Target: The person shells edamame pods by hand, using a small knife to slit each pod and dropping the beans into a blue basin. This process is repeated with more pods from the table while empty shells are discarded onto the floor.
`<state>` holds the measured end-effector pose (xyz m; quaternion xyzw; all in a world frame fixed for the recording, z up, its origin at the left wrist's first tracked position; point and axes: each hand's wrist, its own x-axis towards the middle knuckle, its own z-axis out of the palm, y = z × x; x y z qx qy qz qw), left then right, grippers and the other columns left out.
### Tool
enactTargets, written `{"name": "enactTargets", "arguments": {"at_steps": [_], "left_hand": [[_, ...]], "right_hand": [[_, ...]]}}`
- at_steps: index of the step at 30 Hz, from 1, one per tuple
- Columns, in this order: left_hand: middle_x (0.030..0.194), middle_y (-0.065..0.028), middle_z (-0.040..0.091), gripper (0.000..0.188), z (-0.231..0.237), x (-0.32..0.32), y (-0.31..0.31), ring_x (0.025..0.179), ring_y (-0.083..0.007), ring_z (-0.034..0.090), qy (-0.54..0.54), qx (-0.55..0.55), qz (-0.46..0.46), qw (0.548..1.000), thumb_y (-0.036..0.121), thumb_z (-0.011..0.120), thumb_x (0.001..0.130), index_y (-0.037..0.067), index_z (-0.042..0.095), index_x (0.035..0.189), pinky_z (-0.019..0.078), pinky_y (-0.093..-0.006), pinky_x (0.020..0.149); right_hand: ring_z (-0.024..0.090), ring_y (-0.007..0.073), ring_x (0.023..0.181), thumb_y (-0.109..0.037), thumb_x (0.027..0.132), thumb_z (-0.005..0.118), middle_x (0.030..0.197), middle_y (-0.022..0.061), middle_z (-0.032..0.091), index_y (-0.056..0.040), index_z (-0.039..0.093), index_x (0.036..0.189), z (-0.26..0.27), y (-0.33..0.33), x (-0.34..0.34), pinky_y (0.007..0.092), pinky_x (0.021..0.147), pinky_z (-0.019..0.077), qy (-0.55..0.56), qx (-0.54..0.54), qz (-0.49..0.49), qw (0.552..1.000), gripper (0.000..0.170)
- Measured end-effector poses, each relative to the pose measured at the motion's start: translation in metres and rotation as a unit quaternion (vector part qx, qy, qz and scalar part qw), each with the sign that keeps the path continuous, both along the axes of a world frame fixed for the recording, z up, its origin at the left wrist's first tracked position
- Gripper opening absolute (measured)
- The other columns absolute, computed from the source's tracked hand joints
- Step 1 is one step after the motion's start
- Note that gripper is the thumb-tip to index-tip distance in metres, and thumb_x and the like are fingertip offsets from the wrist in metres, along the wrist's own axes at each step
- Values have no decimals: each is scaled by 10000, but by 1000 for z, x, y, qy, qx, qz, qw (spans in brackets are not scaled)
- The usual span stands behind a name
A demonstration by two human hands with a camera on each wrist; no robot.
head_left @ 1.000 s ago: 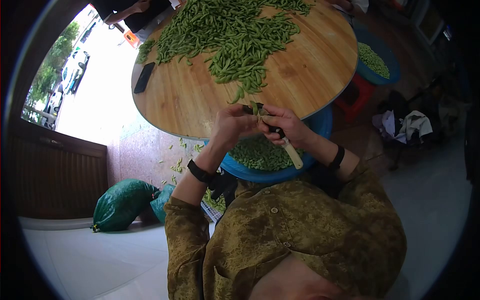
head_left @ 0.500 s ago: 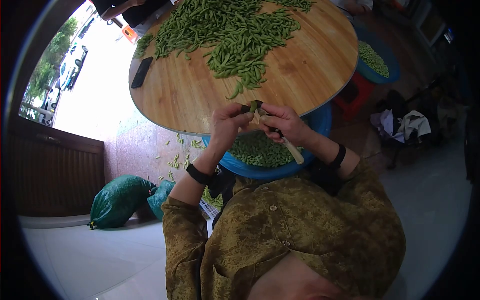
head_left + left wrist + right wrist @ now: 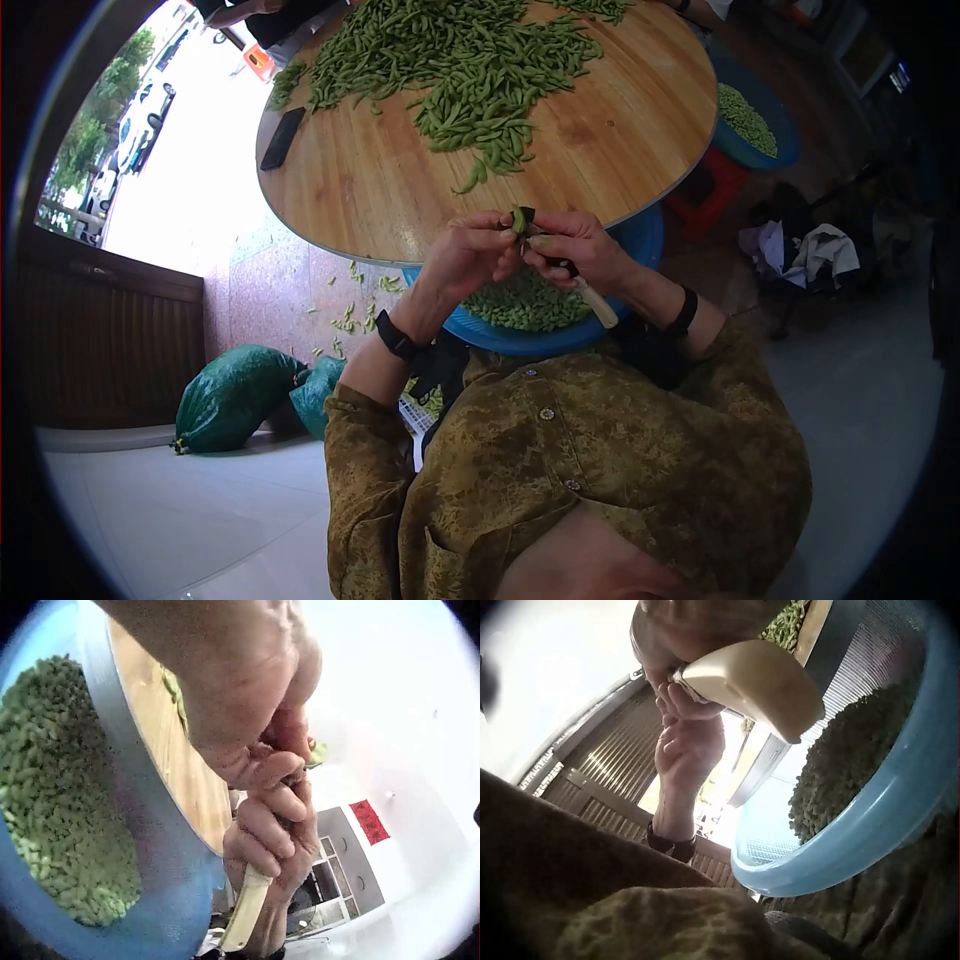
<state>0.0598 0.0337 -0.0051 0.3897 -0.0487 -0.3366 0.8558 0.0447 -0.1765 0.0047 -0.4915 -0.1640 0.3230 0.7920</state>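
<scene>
In the head view my left hand (image 3: 468, 252) pinches a green bean pod (image 3: 518, 224) in front of the table edge. Close against it, my right hand (image 3: 580, 248) has its fingers wrapped around a tool with a cream handle (image 3: 602, 307); the tool's working end is hidden among the fingers. Dark coverings show at the fingertips. In the left wrist view the fingers of both hands meet, and the cream handle (image 3: 246, 911) sticks out below the right hand. Beneath the hands sits a blue basin (image 3: 480, 338) holding many shelled green beans (image 3: 525, 302).
A large heap of pods (image 3: 470, 80) covers the far part of the round wooden table (image 3: 350, 190), with a black phone (image 3: 283, 138) at its left. Another basin (image 3: 790, 125) of beans stands right. Green sacks (image 3: 235, 398) and scattered pods (image 3: 345, 320) lie on the floor.
Both hands have shifted slightly right with the pod and the tool. A pale scrap seen between the fingers half a second ago no longer shows. The handle end now points further right.
</scene>
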Motion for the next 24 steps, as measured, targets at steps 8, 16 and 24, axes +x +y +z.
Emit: {"name": "enactTargets", "arguments": {"at_steps": [8, 16, 24], "left_hand": [[709, -69, 572, 93, -12, 1, -4, 592, -162, 528, -1, 39, 13, 999, 79, 596, 857, -13, 583, 862, 422, -286, 523], [733, -71, 557, 122, -24, -7, -5, 593, -151, 514, 63, -76, -71, 993, 113, 583, 865, -6, 572, 888, 400, -284, 502], [658, -58, 541, 120, -28, -10, -13, 545, -150, 513, 29, 41, -59, 997, 99, 589, 844, -15, 589, 879, 400, -272, 484]], "right_hand": [[433, 26, 472, -157, 924, 563, 667, -19, 515, -26, 578, 947, -5, -3, 7, 188, 400, 324, -48, -80, -82, 992, 135], [438, 31, 452, -108, 900, 546, 683, 10, 575, -25, 589, 916, -1, -6, 12, 186, 402, 317, -155, -108, -38, 981, 95], [455, 54, 437, -99, 860, 521, 629, 22, 553, -35, 579, 875, -19, -11, 16, 194, 378, 344, -1, -79, -4, 997, 87]]}}
